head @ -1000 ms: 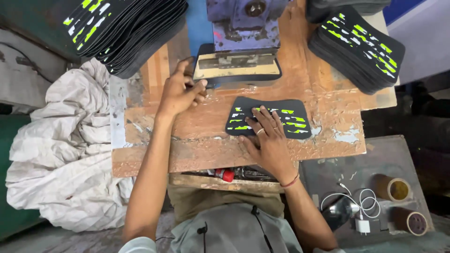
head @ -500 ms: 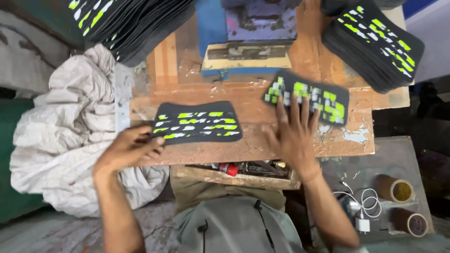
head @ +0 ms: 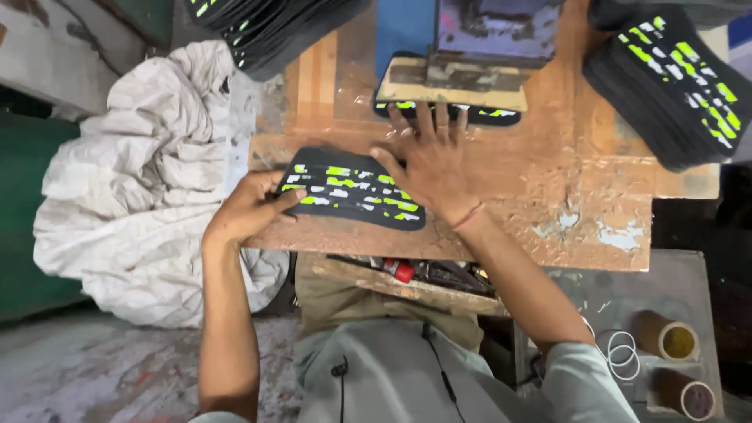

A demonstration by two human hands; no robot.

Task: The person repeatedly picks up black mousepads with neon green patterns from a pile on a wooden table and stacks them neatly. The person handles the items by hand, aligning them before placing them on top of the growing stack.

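Since earlier, right hand point(head: 429, 160) has slid a patterned piece point(head: 470, 115) under the press point(head: 462, 78), fingers spread flat; left hand point(head: 249, 207) pinches another piece point(head: 350, 187) lying on the bench point(head: 564, 196)

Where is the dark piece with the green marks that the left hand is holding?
The dark piece with green marks lies on the worn wooden bench, left of centre, gripped at its left end by the left hand, just below the right hand.

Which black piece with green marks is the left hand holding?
The flat black curved piece with green marks lying alone on the wooden table's front, gripped at its end by the left hand.
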